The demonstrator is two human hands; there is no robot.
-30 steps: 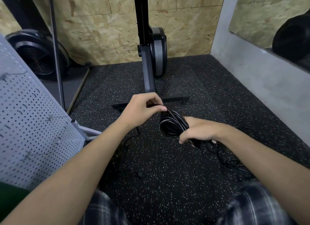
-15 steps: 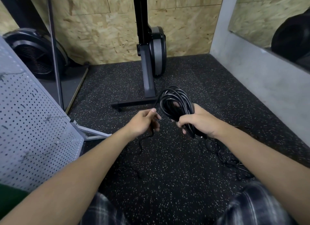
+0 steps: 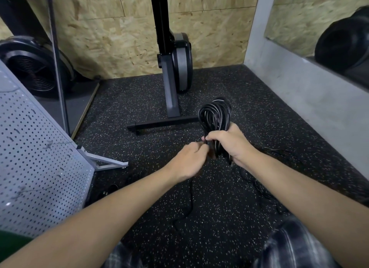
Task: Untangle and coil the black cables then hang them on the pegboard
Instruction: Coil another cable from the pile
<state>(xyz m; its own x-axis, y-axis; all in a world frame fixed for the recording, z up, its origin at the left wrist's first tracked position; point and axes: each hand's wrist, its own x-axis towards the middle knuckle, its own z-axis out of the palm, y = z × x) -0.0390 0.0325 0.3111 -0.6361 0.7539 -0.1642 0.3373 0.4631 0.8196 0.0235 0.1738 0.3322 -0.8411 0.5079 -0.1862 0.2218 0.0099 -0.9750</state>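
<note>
Two hands: right hand [image 3: 231, 146] grip clasps a glossy black cable coil [image 3: 216, 114]; left hand [image 3: 189, 162] grip pinches its loose tail [image 3: 191, 199]; slack trailing on the speckled black rubber floor [image 3: 139, 100] may snag, loosening loops.

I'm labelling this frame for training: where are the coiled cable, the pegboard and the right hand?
cable coil [image 3: 216, 116], head view, on the looped strands above the fist.
pegboard [image 3: 40, 158], head view, on its perforated face.
right hand [image 3: 229, 144], head view, on the back of the hand.
</note>
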